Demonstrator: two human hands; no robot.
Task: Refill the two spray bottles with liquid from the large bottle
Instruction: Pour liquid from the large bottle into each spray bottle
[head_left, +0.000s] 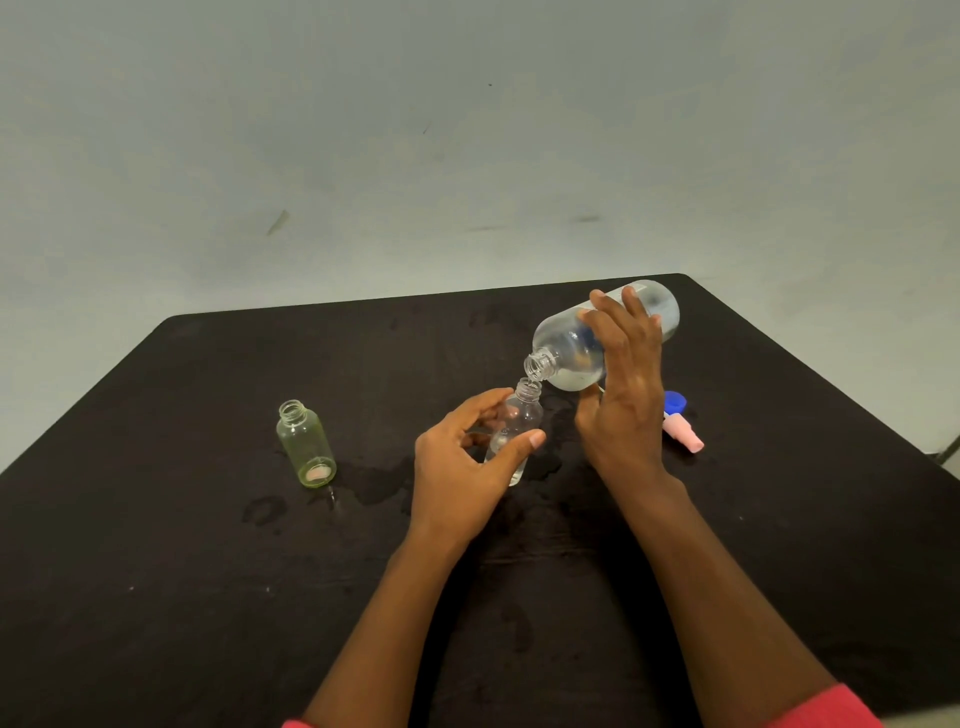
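The right hand hides the large bottle's middle and part of the blue cap. The bottom edge cuts off the red sleeves. The clear bottle's liquid level is unclear.

Above the table, the large bottle hung tilted right of centre in the right hand, mouth just above the small bottle in the left hand. A second small bottle stood well left; cap and spray head lay at right.
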